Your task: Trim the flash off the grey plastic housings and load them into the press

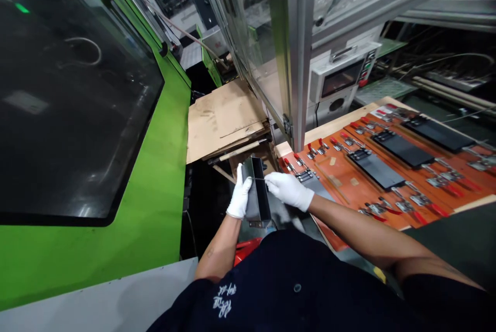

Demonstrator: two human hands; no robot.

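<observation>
A long, dark, box-like part [254, 200] with an open hollow side is held in front of my body. My left hand [239, 195], in a white glove, grips its left side, with the thumb on the near face. On the other side my right hand [289, 190], also gloved in white, has its fingers pinched at the part's right edge. A thin, light-coloured piece runs from those fingertips across the hollow; what it is cannot be made out.
A green machine [166, 166] with a dark window fills the left. Cardboard sheets [220, 115] lie ahead. At the right, an orange board [337, 166] carries red-handled clamps and dark plates [377, 169]. A metal-framed door [296, 63] stands between, near a control box [341, 81].
</observation>
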